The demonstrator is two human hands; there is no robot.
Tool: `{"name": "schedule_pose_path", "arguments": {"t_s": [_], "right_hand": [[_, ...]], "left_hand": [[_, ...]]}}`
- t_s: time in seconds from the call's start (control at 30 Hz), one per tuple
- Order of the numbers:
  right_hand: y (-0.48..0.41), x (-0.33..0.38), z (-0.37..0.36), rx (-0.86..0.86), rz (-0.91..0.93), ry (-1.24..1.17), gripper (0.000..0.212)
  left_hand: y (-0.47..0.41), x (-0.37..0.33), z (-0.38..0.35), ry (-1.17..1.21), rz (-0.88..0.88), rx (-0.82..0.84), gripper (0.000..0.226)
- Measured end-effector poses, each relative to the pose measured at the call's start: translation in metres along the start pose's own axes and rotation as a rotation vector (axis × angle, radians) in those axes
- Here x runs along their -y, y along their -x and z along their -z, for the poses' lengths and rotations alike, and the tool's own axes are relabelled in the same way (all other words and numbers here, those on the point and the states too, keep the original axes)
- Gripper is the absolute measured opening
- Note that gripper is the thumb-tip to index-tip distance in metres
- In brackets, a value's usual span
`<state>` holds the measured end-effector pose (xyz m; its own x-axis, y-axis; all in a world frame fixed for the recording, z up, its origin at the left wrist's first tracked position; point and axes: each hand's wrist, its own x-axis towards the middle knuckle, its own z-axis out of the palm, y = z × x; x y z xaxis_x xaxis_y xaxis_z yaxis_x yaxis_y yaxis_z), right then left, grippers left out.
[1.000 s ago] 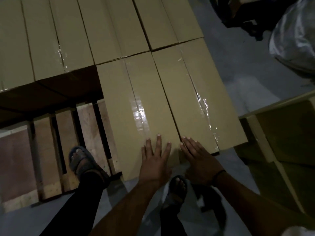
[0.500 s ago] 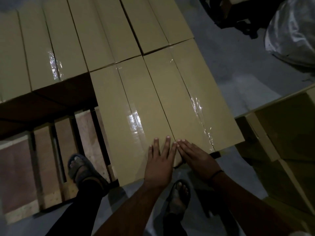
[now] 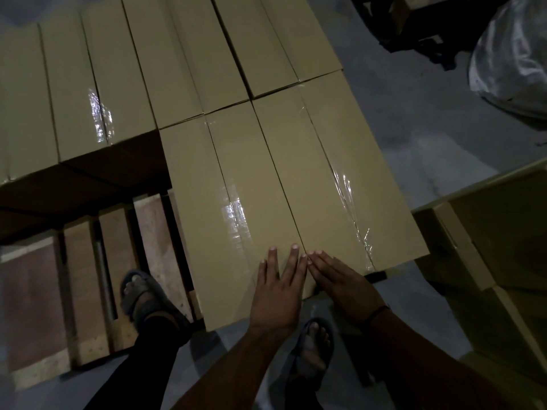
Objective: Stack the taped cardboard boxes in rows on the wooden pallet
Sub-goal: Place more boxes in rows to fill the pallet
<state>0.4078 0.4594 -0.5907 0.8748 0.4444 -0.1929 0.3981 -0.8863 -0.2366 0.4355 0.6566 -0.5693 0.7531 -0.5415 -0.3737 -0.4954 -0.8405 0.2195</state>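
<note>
Two long taped cardboard boxes lie side by side on the wooden pallet (image 3: 35, 297): the near left box (image 3: 225, 208) and the near right box (image 3: 334, 179). My left hand (image 3: 278, 291) lies flat with straight fingers on the near end of the left box. Flat as well, my right hand (image 3: 340, 282) presses the near end of the right box, fingertips touching the left hand's. Behind them a row of several taped boxes (image 3: 124, 69) fills the back of the pallet.
Bare pallet slats (image 3: 154, 255) show at the left, where my left foot in a sandal (image 3: 145, 294) stands. My right foot (image 3: 313, 344) is on the grey floor. More cardboard boxes (image 3: 503, 250) stand at the right, a plastic-wrapped bundle (image 3: 512, 54) at the far right.
My two hands have drawn together until their fingertips touch at the seam between the two near boxes. The boxes look closer together, with no gap at the near end.
</note>
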Motion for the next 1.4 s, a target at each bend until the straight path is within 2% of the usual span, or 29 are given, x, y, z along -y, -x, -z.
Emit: {"name": "schedule_pose_path", "arguments": {"t_s": [0.2,0.33,0.57,0.67,0.9,1.13,1.27,1.4], "right_hand": [[-0.007,0.001,0.004,-0.02,-0.008,-0.066,0.064],[-0.012,0.002,0.011,-0.036,0.007,-0.027,0.061],[-0.011,0.004,0.008,0.037,0.013,0.031,0.06],[-0.008,0.003,0.006,0.084,0.012,0.06,0.068],[-0.01,0.007,0.001,-0.029,0.02,0.101,0.057],[-0.012,0.011,-0.002,-0.092,-0.003,0.071,0.056],[-0.011,0.01,-0.003,-0.102,-0.002,0.05,0.055],[-0.012,0.009,0.0,-0.111,0.009,0.067,0.056]], "left_hand": [[0.0,-0.004,0.005,0.031,0.008,0.005,0.1],[0.001,-0.004,0.006,0.052,0.005,0.014,0.098],[0.0,-0.003,0.007,0.047,0.026,0.009,0.099],[0.0,-0.003,0.005,0.041,0.035,0.014,0.098],[-0.002,-0.003,0.004,0.024,0.035,0.02,0.098],[-0.007,0.004,0.019,0.051,0.004,0.033,0.088],[-0.007,0.004,0.018,0.036,0.016,0.049,0.09],[-0.008,0.003,0.013,0.01,0.028,0.051,0.102]]}}
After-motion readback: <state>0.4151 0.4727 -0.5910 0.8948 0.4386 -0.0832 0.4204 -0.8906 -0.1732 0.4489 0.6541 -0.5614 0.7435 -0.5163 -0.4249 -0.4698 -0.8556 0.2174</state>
